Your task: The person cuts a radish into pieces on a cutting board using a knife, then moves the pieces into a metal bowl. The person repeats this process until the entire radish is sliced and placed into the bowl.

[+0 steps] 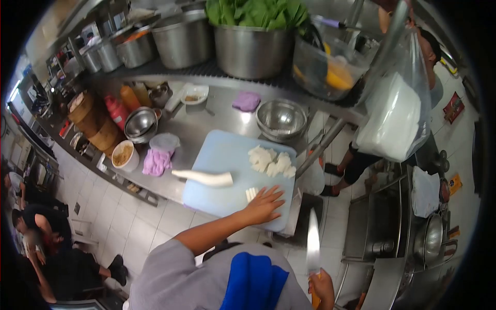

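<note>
On the blue cutting board (217,150) my left hand (264,206) lies with its fingers spread. Its fingertips are beside a few short white cut sticks (251,194). My right hand (321,290) grips a kitchen knife (313,243) by its yellow handle, off the board's right side, with the blade pointing up and away from me. A long peeled white root vegetable (206,177) lies across the board's left part, its thin end past the edge. Chopped white pieces (271,161) are heaped at the board's far right.
Metal bowls (281,119) and purple cloths (157,161) surround the board. Above, a shelf carries steel pots (253,51), one with leafy greens (258,13). A plastic bag (395,113) hangs at right. Other people (46,222) sit at left; another stands behind the shelf.
</note>
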{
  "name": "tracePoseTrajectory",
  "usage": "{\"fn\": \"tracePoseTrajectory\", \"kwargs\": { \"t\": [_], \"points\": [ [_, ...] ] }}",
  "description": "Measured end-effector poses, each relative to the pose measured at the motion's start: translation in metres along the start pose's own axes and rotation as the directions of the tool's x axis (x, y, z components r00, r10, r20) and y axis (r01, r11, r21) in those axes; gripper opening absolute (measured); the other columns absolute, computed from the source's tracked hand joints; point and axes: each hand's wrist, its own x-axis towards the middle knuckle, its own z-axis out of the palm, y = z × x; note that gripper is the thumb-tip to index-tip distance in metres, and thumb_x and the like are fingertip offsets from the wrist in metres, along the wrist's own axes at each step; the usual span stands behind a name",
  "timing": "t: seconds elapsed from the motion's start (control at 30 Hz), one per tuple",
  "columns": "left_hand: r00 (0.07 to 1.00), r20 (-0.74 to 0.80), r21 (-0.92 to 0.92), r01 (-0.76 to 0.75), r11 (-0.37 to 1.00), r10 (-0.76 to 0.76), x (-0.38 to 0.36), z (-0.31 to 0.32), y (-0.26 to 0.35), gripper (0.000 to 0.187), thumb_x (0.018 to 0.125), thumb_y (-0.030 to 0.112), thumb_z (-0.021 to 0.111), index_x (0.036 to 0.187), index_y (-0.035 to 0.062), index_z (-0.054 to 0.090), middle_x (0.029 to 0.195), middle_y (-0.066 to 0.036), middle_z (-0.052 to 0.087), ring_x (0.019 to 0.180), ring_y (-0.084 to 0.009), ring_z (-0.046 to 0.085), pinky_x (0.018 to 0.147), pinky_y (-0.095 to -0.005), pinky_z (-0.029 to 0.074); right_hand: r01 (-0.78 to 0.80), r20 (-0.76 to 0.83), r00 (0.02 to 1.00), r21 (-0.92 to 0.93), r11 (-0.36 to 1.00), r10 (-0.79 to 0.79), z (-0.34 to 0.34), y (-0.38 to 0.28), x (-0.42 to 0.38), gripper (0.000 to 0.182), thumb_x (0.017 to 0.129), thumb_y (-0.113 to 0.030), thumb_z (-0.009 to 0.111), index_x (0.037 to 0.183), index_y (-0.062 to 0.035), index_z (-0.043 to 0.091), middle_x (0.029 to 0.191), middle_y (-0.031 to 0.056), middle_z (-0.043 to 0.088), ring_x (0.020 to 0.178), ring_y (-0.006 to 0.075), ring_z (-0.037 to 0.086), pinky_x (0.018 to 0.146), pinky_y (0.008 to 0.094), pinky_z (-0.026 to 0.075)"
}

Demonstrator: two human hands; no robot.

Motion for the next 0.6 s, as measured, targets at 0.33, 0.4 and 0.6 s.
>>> {"fn": "tracePoseTrajectory", "kwargs": {
  "t": [0.33, 0.4, 0.6],
  "points": [
    [0.991, 0.034, 0.068, 0.127, 0.99, -0.13, -0.056, -0.031, -0.074, 0.054, 0.079, 0.004, 0.062, 0.132, 0.0147, 0.056, 0.137, -0.017, 0.047, 0.126, -0.0372, 0.044, 0.104, -0.0441, 0.042, 0.311, 0.257, 0.949, -0.65, 0.693, -0.185, 0.023, -0.059, 0.034, 0.033, 0.088, -0.037, 0.068, 0.083, -0.0049, 0.061, 0.066, 0.0094, 0.064, 0.056, 0.0191, 0.064, 0.056, 0.034, 0.05],
    [0.98, -0.1, -0.067, 0.163, 0.984, -0.17, -0.073, -0.033, -0.074, 0.057, 0.077, 0.0, 0.064, 0.132, 0.0103, 0.055, 0.132, -0.017, 0.05, 0.117, -0.0371, 0.05, 0.1, -0.0418, 0.044, 0.445, 0.354, 0.894, -0.631, 0.635, -0.274, 0.036, -0.053, 0.057, 0.033, 0.087, -0.039, 0.067, 0.087, -0.0069, 0.06, 0.074, 0.0143, 0.064, 0.066, 0.0295, 0.063, 0.06, 0.0388, 0.049],
    [0.777, -0.379, -0.557, 0.242, 0.794, -0.502, -0.111, -0.064, -0.047, 0.055, 0.084, 0.006, 0.067, 0.137, 0.0055, 0.05, 0.116, -0.015, 0.057, 0.096, -0.0268, 0.061, 0.075, -0.0324, 0.053, 0.118, 0.272, 0.961, -0.225, 0.967, -0.054, 0.076, -0.07, 0.071, 0.03, 0.091, -0.027, 0.065, 0.11, -0.0053, 0.057, 0.076, 0.0039, 0.061, 0.058, 0.0103, 0.059, 0.05, 0.0266, 0.048]
  ]
}}
